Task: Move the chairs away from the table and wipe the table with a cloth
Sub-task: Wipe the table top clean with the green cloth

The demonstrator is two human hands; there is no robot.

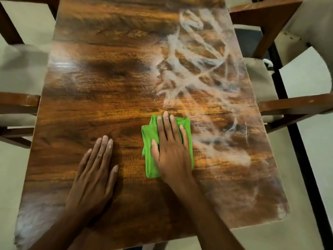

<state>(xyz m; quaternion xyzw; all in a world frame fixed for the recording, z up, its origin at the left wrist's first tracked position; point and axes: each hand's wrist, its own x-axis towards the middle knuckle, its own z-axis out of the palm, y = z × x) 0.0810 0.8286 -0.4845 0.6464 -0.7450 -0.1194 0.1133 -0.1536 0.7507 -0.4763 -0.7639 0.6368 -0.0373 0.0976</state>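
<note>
On the table (108, 98), the right hand (171, 150) presses flat on the cloth (149, 134), white smears lying from one to three o'clock, nearer it than the flat, empty left hand (93, 175).

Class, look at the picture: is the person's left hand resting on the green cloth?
No, the left hand lies flat on the bare wooden table, while the right hand presses the folded green cloth.
</note>
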